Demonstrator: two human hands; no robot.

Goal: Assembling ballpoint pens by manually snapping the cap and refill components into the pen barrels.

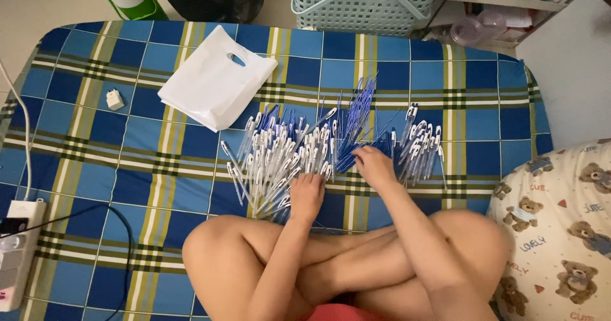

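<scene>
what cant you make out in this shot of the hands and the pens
Head view only:
- Left hand: fingertips buried in the white pens, grip unclear.
- Right hand: fingers curl into the blue refills, hold hidden.
- Pen count: too many, overlapping.
- Basket: top cut by the frame edge, contents unseen.

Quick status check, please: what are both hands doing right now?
Left hand on white pens. Right hand at blue refills. White bag clear.
</scene>
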